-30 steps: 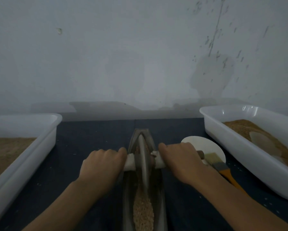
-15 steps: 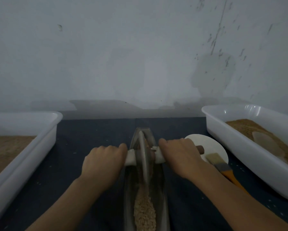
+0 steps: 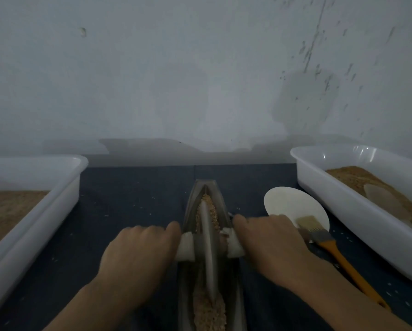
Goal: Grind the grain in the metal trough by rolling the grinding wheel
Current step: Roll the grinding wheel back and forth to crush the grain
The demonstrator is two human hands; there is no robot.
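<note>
A narrow boat-shaped metal trough [image 3: 190, 206] runs away from me down the middle of the dark table. Tan grain [image 3: 208, 311] lies in its near part and more at its far tip. A thin metal grinding wheel [image 3: 208, 247] stands on edge in the trough on a white-wrapped axle handle [image 3: 187, 247]. My left hand [image 3: 138, 256] grips the left end of the handle. My right hand [image 3: 269, 244] grips the right end. Both hands hide the handle's outer ends.
A white tub [image 3: 33, 211] of brown meal stands at the left. Another white tub [image 3: 357, 216] with meal and a pale scoop stands at the right. A white disc [image 3: 293, 201] and an orange-handled brush [image 3: 329, 247] lie just right of my right hand.
The wheel and both hands have rolled back toward me along the trough, uncovering grain at the far tip.
</note>
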